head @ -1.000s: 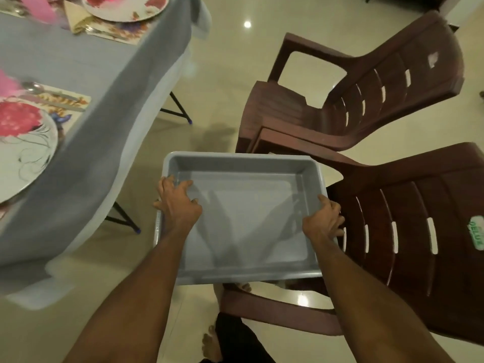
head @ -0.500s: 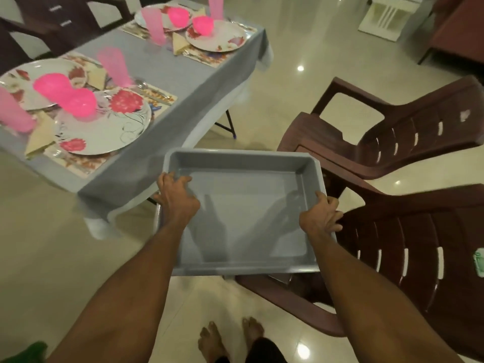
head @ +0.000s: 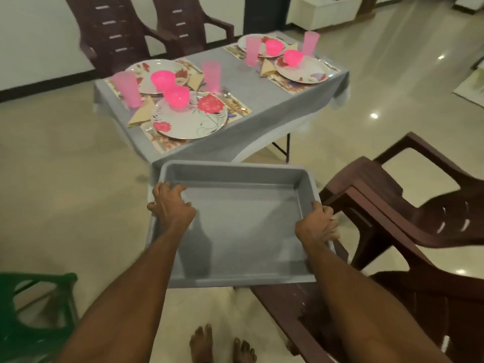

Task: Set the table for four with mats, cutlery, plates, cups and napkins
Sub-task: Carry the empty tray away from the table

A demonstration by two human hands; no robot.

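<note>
I hold an empty grey plastic tray (head: 235,176) in front of me, off the table. My left hand (head: 171,205) grips its left rim and my right hand (head: 318,225) grips its right rim. Beyond it stands the table under a grey cloth (head: 264,100). Floral plates (head: 191,117) lie on patterned mats (head: 237,107), with pink bowls (head: 176,96), tall pink cups (head: 211,76), folded beige napkins (head: 141,112) and cutlery (head: 229,95). A second pair of settings (head: 301,68) fills the far end.
Dark brown plastic chairs (head: 408,221) stand stacked close on my right, under the tray's right side. Two more brown chairs (head: 117,32) stand behind the table. A green stool (head: 34,318) is at lower left. My bare feet (head: 222,344) show on the shiny tiled floor.
My view has lifted and swung from the chairs towards the table, so the whole set table now shows. Both hands keep the same grip on the tray.
</note>
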